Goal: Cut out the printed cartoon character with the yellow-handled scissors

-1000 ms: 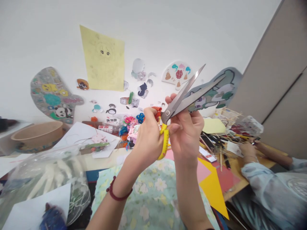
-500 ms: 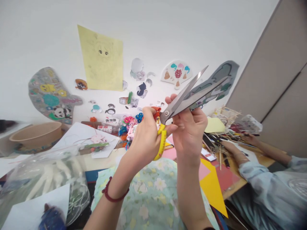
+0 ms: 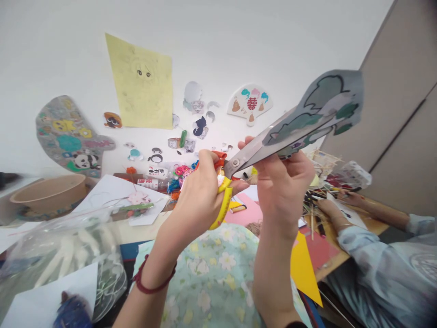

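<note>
My left hand grips a large pair of scissors by its handles, one yellow and one orange. The long steel blades slant up to the right, on either side of a grey cut-out sheet with green, black-outlined drawings. Below the blades, palm toward me, my right hand holds the sheet between its fingers. Part of the lower edge of the sheet is hidden behind that hand. Under both forearms spreads a pale green flowered cloth.
A beige bowl and a clear plastic bag stand at left. Drawings and a yellow sheet hang on the wall. To the right, a co-worker's hand rests near pens and sticks. Yellow paper lies beside my right forearm.
The scissor blades have closed together across the grey sheet. My right hand has moved right with the sheet, which now shows higher and more fully. My left hand has shifted slightly left.
</note>
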`<state>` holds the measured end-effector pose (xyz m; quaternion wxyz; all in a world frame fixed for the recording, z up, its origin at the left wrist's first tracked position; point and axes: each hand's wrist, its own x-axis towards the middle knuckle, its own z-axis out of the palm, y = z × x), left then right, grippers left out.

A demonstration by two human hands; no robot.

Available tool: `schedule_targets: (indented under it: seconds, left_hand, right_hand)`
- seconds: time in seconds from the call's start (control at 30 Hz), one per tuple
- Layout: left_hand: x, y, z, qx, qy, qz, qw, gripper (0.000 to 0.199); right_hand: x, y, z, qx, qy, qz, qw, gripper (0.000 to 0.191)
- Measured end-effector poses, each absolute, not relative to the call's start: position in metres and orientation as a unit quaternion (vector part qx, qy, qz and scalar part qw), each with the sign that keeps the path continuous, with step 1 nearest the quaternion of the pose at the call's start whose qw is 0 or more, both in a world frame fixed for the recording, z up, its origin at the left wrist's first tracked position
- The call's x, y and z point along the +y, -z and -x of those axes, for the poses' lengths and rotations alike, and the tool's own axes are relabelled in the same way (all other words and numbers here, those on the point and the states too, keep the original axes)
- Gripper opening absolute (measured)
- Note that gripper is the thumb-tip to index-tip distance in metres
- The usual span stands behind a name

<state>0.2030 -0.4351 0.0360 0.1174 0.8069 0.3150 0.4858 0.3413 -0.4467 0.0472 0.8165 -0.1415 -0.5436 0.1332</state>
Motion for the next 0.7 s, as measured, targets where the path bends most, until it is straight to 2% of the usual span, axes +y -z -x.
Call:
schedule_targets:
  seconds: [0.4,0.7]
  left_hand:
    - [-0.436,-0.035,-0.196,0.319,-0.465,-0.815,0.132,0.047]
    - [-0.439,-0.037,-0.2,0.288,-0.459,-0.817,0.2,0.043]
  right_hand:
    - [-0.457,-0.046,-0.355,-0.544,-0.082,0.171,0.817,0.007]
    - [-0.454,-0.049,-0.352,-0.55,-0.064,0.164,0.816,0.019]
